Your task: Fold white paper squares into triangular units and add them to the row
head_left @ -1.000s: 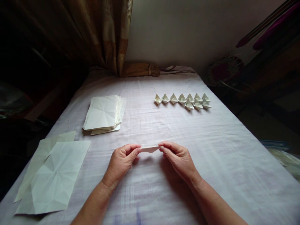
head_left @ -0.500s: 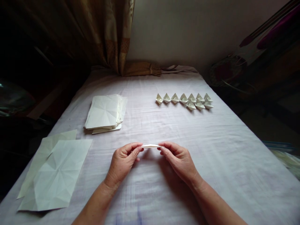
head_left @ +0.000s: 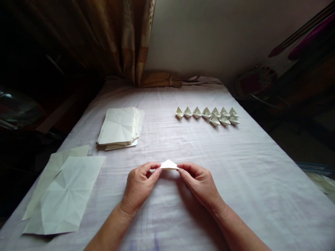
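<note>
A small piece of folded white paper [head_left: 169,164], triangular with its point facing away from me, is held just above the cloth. My left hand [head_left: 142,183] pinches its left corner between thumb and fingers. At the opposite corner, my right hand [head_left: 197,181] grips it the same way. Several folded paper boats [head_left: 196,112] stand in two rows farther off to the right. A stack of creased white paper [head_left: 117,127] lies to the left, beyond my left hand.
Two loose creased sheets, the upper one [head_left: 69,195] overlapping the other, lie at the near left. A pale cloth [head_left: 157,132] covers the surface. A patterned curtain [head_left: 131,42] hangs at the back, and a brown fringed fabric [head_left: 159,79] lies along the far edge.
The folded paper has tilted between my hands: its edge showed before, and its bright triangular face shows now. Both hands keep hold of its corners. The whole view has shifted slightly.
</note>
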`<state>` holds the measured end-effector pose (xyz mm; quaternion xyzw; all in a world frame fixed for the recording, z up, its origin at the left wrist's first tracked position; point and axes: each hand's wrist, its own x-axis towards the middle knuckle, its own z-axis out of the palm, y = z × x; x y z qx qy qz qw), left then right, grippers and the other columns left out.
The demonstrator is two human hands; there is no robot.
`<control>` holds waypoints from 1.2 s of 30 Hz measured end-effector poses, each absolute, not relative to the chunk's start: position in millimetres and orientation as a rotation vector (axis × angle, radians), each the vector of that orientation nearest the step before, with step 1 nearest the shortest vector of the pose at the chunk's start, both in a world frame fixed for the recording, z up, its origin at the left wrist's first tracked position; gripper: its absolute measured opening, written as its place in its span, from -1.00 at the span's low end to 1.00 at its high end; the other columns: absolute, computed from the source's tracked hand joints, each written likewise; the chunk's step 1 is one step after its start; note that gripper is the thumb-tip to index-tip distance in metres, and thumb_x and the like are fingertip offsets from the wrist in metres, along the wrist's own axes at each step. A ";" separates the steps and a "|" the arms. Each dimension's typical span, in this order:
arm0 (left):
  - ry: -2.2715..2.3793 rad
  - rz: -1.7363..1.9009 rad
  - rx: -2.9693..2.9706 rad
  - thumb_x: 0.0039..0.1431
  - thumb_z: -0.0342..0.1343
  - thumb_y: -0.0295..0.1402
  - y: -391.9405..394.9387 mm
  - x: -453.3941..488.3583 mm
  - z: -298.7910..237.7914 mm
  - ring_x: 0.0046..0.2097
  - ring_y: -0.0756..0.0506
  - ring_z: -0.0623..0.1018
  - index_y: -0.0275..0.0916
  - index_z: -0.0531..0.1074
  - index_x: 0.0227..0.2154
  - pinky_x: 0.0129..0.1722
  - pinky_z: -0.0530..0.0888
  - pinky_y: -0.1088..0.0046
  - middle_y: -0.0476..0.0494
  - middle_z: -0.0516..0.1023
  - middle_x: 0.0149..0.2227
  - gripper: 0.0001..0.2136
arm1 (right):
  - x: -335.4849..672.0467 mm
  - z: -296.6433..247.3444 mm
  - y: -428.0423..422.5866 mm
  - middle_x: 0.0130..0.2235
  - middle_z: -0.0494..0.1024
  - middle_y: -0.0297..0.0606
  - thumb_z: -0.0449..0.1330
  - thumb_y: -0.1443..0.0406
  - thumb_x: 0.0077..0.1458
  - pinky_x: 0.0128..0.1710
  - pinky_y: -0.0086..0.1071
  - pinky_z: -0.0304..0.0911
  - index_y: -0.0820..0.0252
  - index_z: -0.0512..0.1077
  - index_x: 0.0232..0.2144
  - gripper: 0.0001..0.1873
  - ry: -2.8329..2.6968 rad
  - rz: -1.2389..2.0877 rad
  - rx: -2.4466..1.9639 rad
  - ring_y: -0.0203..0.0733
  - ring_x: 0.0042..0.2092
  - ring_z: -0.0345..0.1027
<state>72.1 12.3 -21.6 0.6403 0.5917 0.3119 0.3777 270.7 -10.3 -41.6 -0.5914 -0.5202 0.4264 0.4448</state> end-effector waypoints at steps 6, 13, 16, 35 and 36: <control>1.549 0.802 1.951 0.16 0.12 -0.30 8.3 71.3 -27.1 -0.38 -0.03 0.61 -0.10 0.58 -0.15 -0.27 0.51 0.51 0.00 0.68 -0.26 -0.78 | 269.0 -43.4 -11.2 -0.32 0.66 -0.24 0.23 0.19 0.04 -0.28 -0.33 0.44 0.14 0.59 -0.34 -0.80 -1.317 0.954 -1.515 -0.12 -0.31 0.56; 1.576 0.717 1.866 0.16 0.11 -0.28 9.5 71.4 -27.4 -0.33 -0.05 0.63 -0.10 0.59 -0.21 -0.28 0.50 0.51 0.02 0.68 -0.27 -0.80 | 266.2 -39.3 -11.9 -0.35 0.66 -0.27 0.19 0.24 0.09 -0.31 -0.41 0.41 0.13 0.57 -0.36 -0.84 -1.461 0.801 -1.494 -0.18 -0.34 0.54; 1.539 0.706 1.816 0.17 0.10 -0.28 8.3 72.7 -24.6 -0.28 -0.04 0.63 -0.07 0.60 -0.26 -0.26 0.49 0.53 0.05 0.67 -0.28 -0.82 | 265.1 -38.5 -12.3 -0.39 0.64 -0.30 0.16 0.26 0.12 -0.35 -0.44 0.37 0.14 0.54 -0.38 -0.83 -1.518 0.725 -1.502 -0.22 -0.38 0.51; 1.649 0.612 2.473 0.30 -0.04 -0.33 1.6 78.7 -29.5 -0.45 -0.06 0.56 -0.16 0.50 -0.43 -0.45 0.26 0.46 -0.04 0.62 -0.48 -0.75 | 259.7 -43.2 -8.3 -0.38 0.64 -0.27 0.20 0.20 0.09 -0.38 -0.41 0.42 0.14 0.53 -0.35 -0.84 -1.364 0.732 -1.524 -0.19 -0.39 0.52; 1.647 0.627 2.473 0.30 -0.04 -0.33 1.5 78.7 -30.2 -0.45 -0.06 0.56 -0.16 0.51 -0.40 -0.44 0.26 0.46 -0.03 0.62 -0.47 -0.76 | 259.7 -42.8 -8.3 -0.39 0.64 -0.28 0.21 0.19 0.09 -0.37 -0.41 0.42 0.14 0.54 -0.36 -0.83 -1.344 0.769 -1.525 -0.18 -0.38 0.53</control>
